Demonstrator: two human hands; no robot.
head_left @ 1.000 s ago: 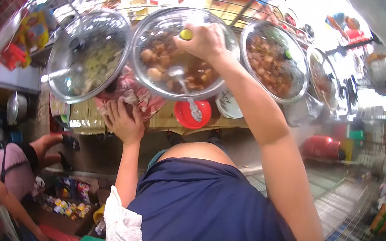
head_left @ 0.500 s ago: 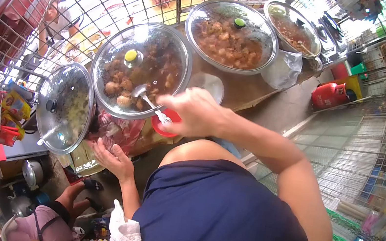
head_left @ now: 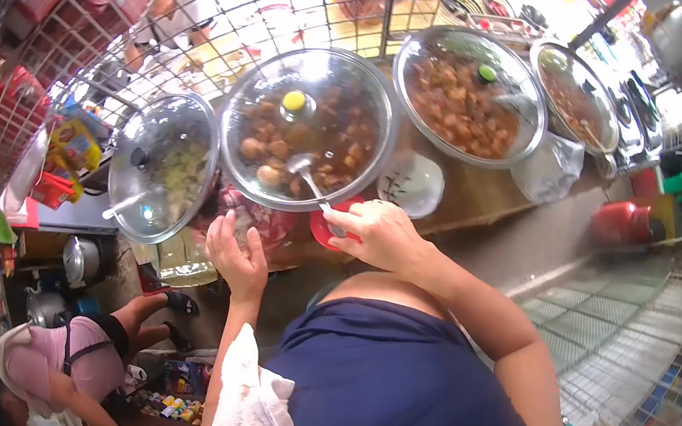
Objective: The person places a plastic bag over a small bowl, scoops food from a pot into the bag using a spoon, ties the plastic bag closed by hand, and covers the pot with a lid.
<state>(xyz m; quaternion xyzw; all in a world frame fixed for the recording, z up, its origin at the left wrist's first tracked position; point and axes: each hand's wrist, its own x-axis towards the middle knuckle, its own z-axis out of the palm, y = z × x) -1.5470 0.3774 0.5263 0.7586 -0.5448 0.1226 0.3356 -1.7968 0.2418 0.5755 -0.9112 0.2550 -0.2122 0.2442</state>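
While the right hand point(head_left: 385, 237) grasps the spoon point(head_left: 302, 164), the left hand point(head_left: 239, 258) is open.
Spoon crosses the rim of the pan point(head_left: 279, 204), near the red bowl point(head_left: 320, 228); a sideways pull could shift the lid point(head_left: 335, 81), apparently propped on the handle.

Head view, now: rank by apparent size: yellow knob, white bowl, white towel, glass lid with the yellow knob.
Largest to smallest:
glass lid
white towel, nearer the camera, cut off at the bottom edge
white bowl
yellow knob
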